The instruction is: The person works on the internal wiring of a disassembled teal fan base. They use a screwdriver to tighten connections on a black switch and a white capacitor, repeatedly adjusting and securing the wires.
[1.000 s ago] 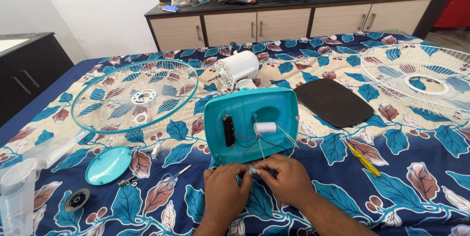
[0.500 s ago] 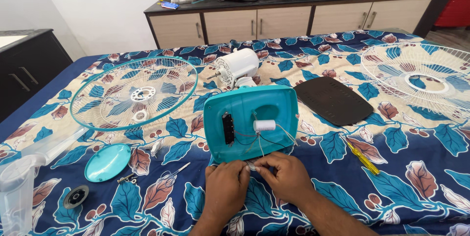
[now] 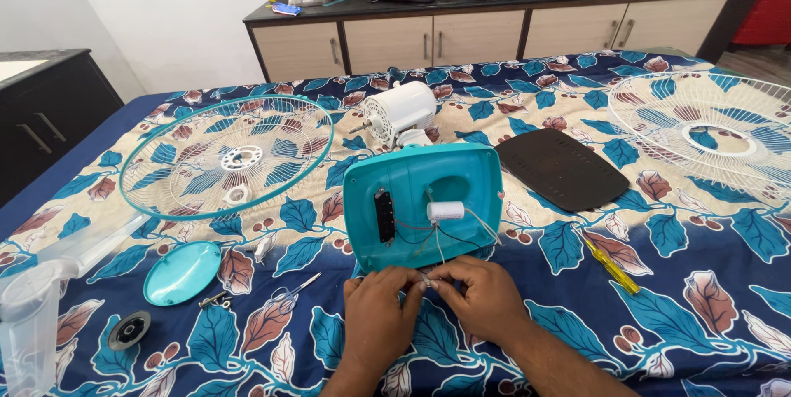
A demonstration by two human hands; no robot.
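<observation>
Nothing much has shifted since the earlier frames: both hands sit in the same spot at the near edge of the teal fan base point(image 3: 424, 203), and only my view has drifted a touch. My left hand point(image 3: 375, 319) and right hand point(image 3: 486, 302) meet fingertip to fingertip, each pinched on the thin wires point(image 3: 430, 276) that run out of the open base from the small white capacitor point(image 3: 446, 211). Those wires lie just in front of the base, between the two hands.

I judge this as the wire-joining step, midway, with the ends being twisted or held together; the joint itself is too small for me to read. The next move calls for a steady pinch and little pull, since the leads look short and thin.

A yellow screwdriver point(image 3: 610, 263) lies to the right, the white motor point(image 3: 400, 113) behind the base, a teal round cap point(image 3: 182, 272) to the left.
</observation>
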